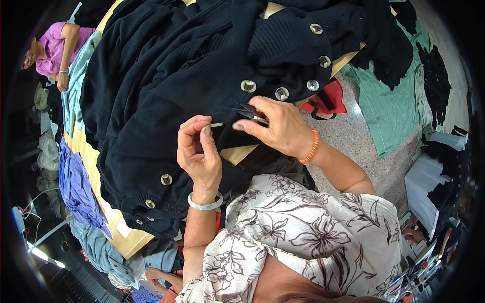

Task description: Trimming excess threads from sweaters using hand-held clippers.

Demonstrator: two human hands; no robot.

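A heap of black knit garments (166, 76) with pale round buttons (248, 86) covers a wooden table (121, 237). My left hand (198, 151), with a pale green bangle at the wrist, pinches a small light tag or thread end (216, 124) at the edge of the black knit. My right hand (278, 126), with an orange bead bracelet, holds small thread snips (248, 112) whose blades point left toward that pinched spot. Both hands are close together over the garment's edge. My floral patterned sleeve fills the lower middle.
A person in a pink top (55, 50) sits at the far left. Purple (76, 184) and blue cloth lie along the table's left edge. A red bag (331, 98) and green fabric (391, 108) lie on the speckled floor at right, with more dark garments beyond.
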